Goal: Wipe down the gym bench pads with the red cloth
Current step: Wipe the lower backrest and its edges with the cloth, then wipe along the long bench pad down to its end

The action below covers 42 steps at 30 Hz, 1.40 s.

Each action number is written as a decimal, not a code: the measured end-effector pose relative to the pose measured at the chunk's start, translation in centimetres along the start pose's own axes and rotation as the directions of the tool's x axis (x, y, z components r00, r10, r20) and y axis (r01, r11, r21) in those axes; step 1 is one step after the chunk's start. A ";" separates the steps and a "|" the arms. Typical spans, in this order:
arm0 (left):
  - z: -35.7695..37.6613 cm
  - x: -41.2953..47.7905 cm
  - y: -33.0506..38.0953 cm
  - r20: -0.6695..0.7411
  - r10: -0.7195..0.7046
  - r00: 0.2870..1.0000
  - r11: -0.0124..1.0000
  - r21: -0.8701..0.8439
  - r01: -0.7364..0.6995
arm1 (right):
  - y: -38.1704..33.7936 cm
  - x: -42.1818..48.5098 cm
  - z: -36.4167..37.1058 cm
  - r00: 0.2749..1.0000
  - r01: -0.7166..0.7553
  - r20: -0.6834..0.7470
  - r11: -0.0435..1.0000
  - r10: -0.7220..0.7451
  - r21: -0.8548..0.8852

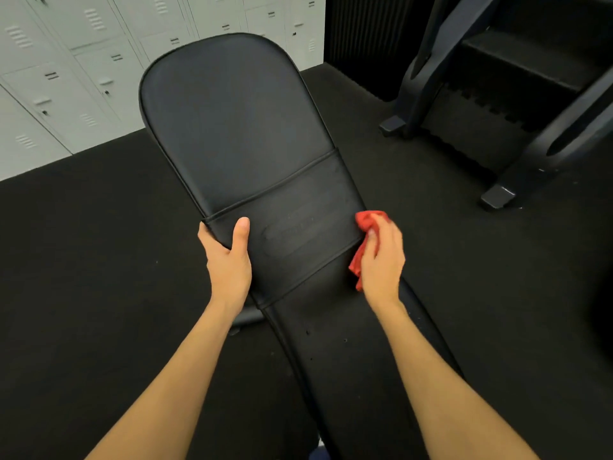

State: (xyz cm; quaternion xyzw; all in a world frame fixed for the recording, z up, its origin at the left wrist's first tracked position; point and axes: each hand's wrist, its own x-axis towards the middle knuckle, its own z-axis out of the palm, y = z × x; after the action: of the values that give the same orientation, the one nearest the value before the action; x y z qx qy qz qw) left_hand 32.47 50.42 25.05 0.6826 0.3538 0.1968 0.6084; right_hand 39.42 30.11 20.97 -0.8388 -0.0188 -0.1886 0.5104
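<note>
A long black bench back pad (232,121) stretches away from me, with a stitched band across its lower part. A second black pad (348,343) continues toward me below it. My left hand (229,260) grips the back pad's left edge at the band, thumb on top. My right hand (381,260) holds the bunched red cloth (365,240) against the pad's right edge, level with the band. Part of the cloth is hidden under my palm.
Black rubber floor (99,260) surrounds the bench. Grey lockers (66,78) line the wall at the back left. A dark machine frame (497,111) with feet on the floor stands at the right, close to the bench.
</note>
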 end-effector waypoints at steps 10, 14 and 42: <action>-0.5 0.2 0.0 0.109 0.007 0.994 1.000 -0.012 -0.006 | -5.9 -6.4 5.7 0.978 -0.143 -0.171 0.977 0.116 -0.158; -0.6 0.3 0.0 0.133 0.006 0.991 1.000 -0.016 -0.004 | -6.9 -11.7 6.7 0.998 -0.059 -0.031 0.963 0.052 -0.265; 1.2 -13.8 -1.5 -0.063 0.153 0.986 0.976 -0.145 -0.161 | -5.0 -5.3 -9.2 0.747 -0.435 0.651 0.842 0.139 0.319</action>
State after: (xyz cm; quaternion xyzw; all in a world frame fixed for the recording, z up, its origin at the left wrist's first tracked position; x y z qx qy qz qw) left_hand 23.62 39.62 25.63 0.6555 0.2985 0.2880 0.6310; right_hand 30.64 25.38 27.16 -0.7039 -0.0907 0.1819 0.6806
